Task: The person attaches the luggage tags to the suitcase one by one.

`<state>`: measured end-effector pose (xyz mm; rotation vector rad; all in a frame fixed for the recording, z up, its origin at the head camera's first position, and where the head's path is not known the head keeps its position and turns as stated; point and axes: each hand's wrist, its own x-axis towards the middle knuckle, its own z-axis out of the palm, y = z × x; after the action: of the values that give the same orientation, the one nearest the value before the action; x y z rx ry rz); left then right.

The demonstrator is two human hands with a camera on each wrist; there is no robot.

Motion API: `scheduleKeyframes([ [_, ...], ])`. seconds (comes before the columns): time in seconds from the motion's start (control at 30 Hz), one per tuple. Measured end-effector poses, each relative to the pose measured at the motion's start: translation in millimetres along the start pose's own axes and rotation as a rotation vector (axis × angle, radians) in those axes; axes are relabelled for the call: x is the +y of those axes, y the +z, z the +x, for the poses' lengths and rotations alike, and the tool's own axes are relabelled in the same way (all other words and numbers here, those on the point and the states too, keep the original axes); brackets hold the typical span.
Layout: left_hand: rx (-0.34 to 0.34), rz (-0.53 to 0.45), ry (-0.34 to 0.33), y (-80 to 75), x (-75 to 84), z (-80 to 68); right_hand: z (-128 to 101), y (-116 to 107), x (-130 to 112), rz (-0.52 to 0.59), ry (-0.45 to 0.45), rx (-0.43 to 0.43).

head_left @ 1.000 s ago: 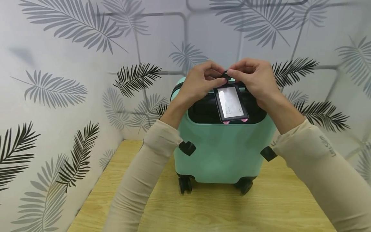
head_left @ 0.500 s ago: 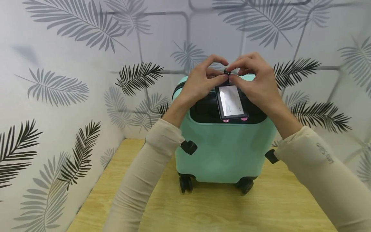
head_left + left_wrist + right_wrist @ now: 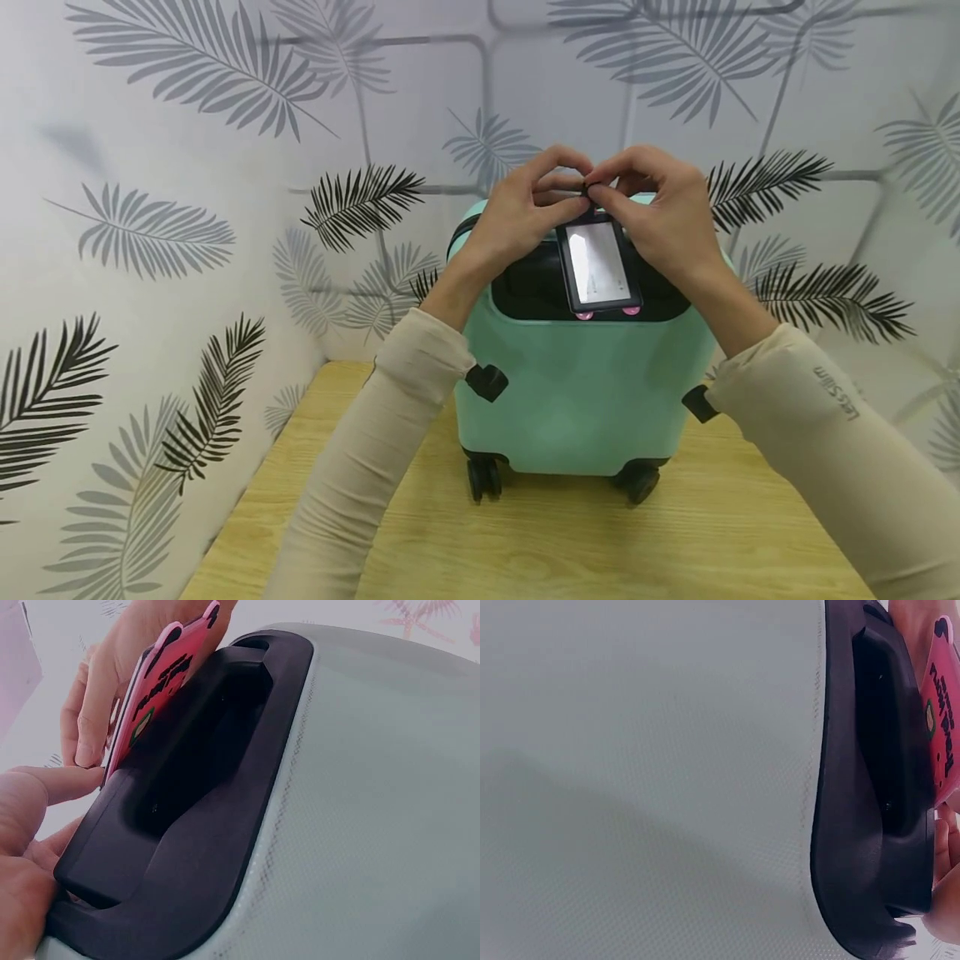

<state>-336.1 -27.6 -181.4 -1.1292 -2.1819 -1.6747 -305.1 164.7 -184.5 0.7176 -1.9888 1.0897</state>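
Both hands meet atop a mint-green suitcase point(image 3: 581, 392) standing on its wheels on a wooden table point(image 3: 525, 542). Left hand point(image 3: 521, 212) & right hand point(image 3: 660, 217) pinch the black strap point(image 3: 587, 192) of a luggage tag point(image 3: 597, 267), which hangs over the case's black handle recess point(image 3: 528, 292). Leaf-print wall behind.

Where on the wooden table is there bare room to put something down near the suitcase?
Bare wood shows on the light wooden table in front of the mint-green suitcase, between the two sleeves, and on the left strip by the leaf-patterned wall. It is crowded on top: left hand and right hand pinch the strap of the black-framed luggage tag.
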Motion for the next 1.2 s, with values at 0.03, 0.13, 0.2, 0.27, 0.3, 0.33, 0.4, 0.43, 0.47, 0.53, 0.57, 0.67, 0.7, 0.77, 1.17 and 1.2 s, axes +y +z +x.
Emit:
scheduleKeyframes([
  [0.03,0.003,0.005,0.006,0.3,-0.2,0.1,0.3,-0.3,-0.3,0.000,0.000,0.001],
  [0.13,0.027,0.017,0.025,1.1,-1.6,0.7,1.0,-1.0,-0.7,0.002,0.005,0.004],
  [0.2,0.042,0.006,0.036,2.2,-2.9,1.5,0.4,-1.4,-0.8,0.004,0.015,0.005],
  [0.27,0.060,0.001,0.056,2.1,-3.1,2.7,0.9,-1.2,-1.8,0.004,0.024,0.007],
  [0.3,0.068,0.003,0.060,2.2,-3.1,3.3,0.9,-1.2,-2.2,0.002,0.028,0.008],
  [0.33,0.076,0.021,0.066,2.3,-2.9,3.7,0.9,-1.1,-2.6,0.001,0.030,0.009],
  [0.4,0.097,0.086,0.083,2.1,-1.8,3.6,0.8,-0.7,-2.9,-0.002,0.033,0.004],
  [0.43,0.108,0.134,0.091,1.8,-1.0,3.3,0.8,-0.4,-3.3,-0.004,0.037,0.001],
  [0.47,0.114,0.184,0.099,1.6,0.2,2.9,0.8,-0.2,-3.5,-0.006,0.040,-0.004],
  [0.53,0.115,0.294,0.118,0.8,3.6,2.3,0.5,-0.4,-4.6,-0.017,0.048,-0.016],
  [0.57,0.107,0.336,0.123,0.2,5.7,2.3,0.4,-0.5,-5.1,-0.024,0.053,-0.020],
  [0.67,0.049,0.439,0.117,-1.7,14.0,3.5,0.2,-1.6,-6.6,-0.037,0.068,-0.022],
  [0.7,0.026,0.462,0.113,-2.5,17.1,4.2,0.2,-2.1,-7.2,-0.042,0.071,-0.022],
  [0.77,-0.017,0.488,0.093,-3.9,21.5,5.4,-0.6,-2.2,-6.8,-0.044,0.078,-0.020],
  [1.17,-0.109,0.493,-0.131,-10.8,37.2,12.6,2.2,-3.0,-10.0,-0.023,0.133,-0.033],
  [1.2,-0.109,0.485,-0.141,-11.3,37.5,12.5,2.5,-2.8,-10.4,-0.019,0.137,-0.033],
])
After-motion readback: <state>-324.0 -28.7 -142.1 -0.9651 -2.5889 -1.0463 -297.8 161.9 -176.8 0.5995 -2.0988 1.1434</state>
